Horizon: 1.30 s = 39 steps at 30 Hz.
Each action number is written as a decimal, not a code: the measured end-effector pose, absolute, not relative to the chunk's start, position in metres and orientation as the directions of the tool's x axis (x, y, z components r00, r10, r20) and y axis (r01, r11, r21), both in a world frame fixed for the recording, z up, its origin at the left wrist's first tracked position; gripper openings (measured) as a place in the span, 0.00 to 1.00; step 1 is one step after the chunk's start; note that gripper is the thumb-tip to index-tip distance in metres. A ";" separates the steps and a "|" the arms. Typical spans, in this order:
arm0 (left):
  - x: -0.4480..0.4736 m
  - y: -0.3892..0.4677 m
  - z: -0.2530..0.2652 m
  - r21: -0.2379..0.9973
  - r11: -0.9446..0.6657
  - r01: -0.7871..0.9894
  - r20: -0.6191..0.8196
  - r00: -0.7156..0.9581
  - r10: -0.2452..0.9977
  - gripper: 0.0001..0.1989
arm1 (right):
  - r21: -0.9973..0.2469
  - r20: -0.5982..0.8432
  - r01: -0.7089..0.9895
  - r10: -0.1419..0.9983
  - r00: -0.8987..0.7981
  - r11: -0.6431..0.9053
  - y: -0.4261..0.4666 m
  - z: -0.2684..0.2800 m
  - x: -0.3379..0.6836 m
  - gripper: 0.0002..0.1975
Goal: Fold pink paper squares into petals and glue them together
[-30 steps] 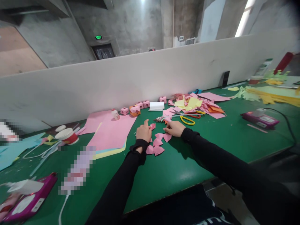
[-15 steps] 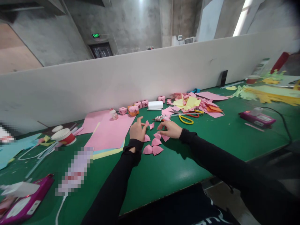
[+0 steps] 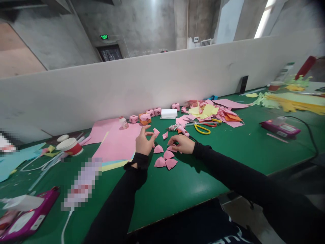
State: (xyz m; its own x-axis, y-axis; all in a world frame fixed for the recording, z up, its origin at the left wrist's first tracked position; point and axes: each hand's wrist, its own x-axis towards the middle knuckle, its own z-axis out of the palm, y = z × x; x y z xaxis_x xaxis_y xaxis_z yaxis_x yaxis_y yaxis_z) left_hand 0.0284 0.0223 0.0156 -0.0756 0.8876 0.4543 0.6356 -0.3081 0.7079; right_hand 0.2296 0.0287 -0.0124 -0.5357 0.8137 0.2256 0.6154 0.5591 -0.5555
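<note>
My left hand (image 3: 144, 141) is closed in a pinch on a small folded pink paper piece (image 3: 156, 132), held just above the green table. My right hand (image 3: 183, 143) has its fingertips bent together over another pink piece (image 3: 171, 148), which they partly cover. Between and below the hands lie several more folded pieces, among them a pink paper cone (image 3: 159, 162) and a pointed one (image 3: 171, 164). A single small piece (image 3: 165, 135) rests between the two hands. Just beyond my right hand is what looks like a pink glue gun (image 3: 183, 130).
Yellow-handled scissors (image 3: 202, 129) lie beside a heap of paper scraps (image 3: 207, 111). Pink paper sheets (image 3: 119, 144) spread to the left, bearing a small bottle (image 3: 123, 122). Several pink paper cubes (image 3: 133, 119) line the white partition (image 3: 142, 84). A paper cup (image 3: 69, 146) stands farther left.
My left hand has drawn left, carrying the pink paper piece with it. My right hand has shifted slightly left and down over a pink piece, leaving more of the glue gun showing.
</note>
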 end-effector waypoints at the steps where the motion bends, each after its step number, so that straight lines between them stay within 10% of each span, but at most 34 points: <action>1: 0.028 0.023 0.015 0.750 -0.311 0.584 0.436 -0.083 0.896 0.22 | -0.562 0.250 0.601 0.809 -0.532 0.569 0.031 -0.015 0.229 0.10; 11: 0.029 0.018 0.022 0.971 -0.187 0.146 0.193 -0.024 0.981 0.30 | -0.742 0.490 0.366 0.827 -0.276 0.561 0.031 -0.010 0.227 0.14; 18: 0.033 0.012 0.025 0.959 -0.234 0.158 0.245 -0.059 0.968 0.27 | -0.553 0.388 0.559 0.785 -0.483 0.618 0.037 -0.012 0.239 0.29; 23: 0.032 0.014 0.023 0.954 -0.224 0.200 0.239 -0.053 0.970 0.26 | -0.475 0.303 0.604 0.763 -0.571 0.640 0.040 -0.020 0.236 0.10; 33: 0.038 0.010 0.012 0.697 -0.288 0.657 0.347 0.042 0.937 0.17 | -0.579 0.631 0.303 0.651 -0.421 0.757 0.020 -0.001 0.229 0.13; 39: 0.051 -0.001 0.024 0.859 -0.427 0.281 0.395 0.164 0.904 0.17 | -0.609 0.677 0.258 0.661 -0.322 0.750 0.013 -0.003 0.223 0.25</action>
State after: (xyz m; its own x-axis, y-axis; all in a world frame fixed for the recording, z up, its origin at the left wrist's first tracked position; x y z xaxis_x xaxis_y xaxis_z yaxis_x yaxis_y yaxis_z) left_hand 0.0509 -0.0013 0.0241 0.1645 0.9037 0.3954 0.2810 -0.4271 0.8594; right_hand 0.2228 0.0126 -0.0027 -0.3222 0.6612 0.6775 0.2579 0.7499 -0.6092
